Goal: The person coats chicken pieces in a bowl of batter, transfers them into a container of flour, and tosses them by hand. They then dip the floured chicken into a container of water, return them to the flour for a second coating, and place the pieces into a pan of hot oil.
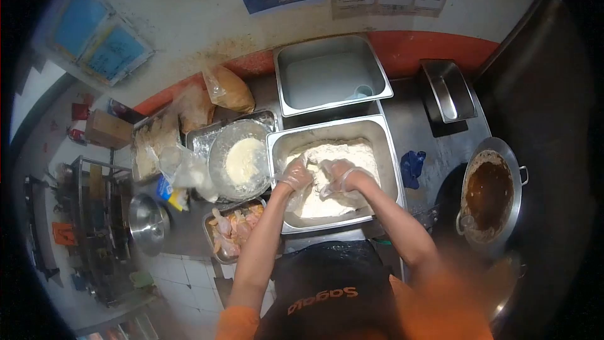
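Both hands wear clear plastic gloves and work inside a deep steel pan (385, 151) of white flour (343, 208). My left hand (297, 175) is at the pan's left part, its fingers curled down at the flour. Close by on the right, my right hand (343, 176) has its fingers bent in toward the left one. Whatever the fingers close on is hidden by gloves and flour. Raw chicken pieces (229, 233) lie in a steel tray (217, 255) beside my left forearm. A bowl (217, 164) holding pale powder (244, 158) stands left of the pan.
Behind the flour pan sits another steel pan (327, 66) with cloudy liquid and a cup (363, 92). To the right are a blue cloth (413, 169), a narrow steel container (448, 91) and a wok (517, 195) of brown oil. Bags of powder (229, 90) stand back left.
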